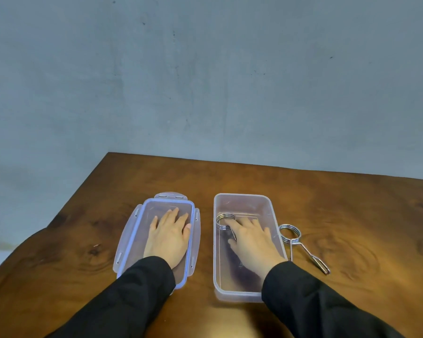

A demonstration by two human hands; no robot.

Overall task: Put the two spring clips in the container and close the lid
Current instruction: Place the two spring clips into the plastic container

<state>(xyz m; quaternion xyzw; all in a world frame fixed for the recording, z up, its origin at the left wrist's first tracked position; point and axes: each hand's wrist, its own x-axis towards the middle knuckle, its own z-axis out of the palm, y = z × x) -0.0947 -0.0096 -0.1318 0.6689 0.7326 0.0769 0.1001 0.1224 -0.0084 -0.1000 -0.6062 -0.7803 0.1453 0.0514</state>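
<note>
While left hand (169, 236) flattens lid (132, 230), right-hand grip (250, 242) covers clip (224, 222) inside container (274, 215).

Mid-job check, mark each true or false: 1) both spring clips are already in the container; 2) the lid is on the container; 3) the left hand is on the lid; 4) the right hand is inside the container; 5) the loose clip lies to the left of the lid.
1) False. One spring clip is in the container; the second spring clip lies on the table, just right of the container.
2) False. The lid lies flat on the table, to the left of the container.
3) True. The left hand rests flat on the lid.
4) True. The right hand reaches into the container, fingers at the clip there.
5) False. It lies to the right of the container.
</note>
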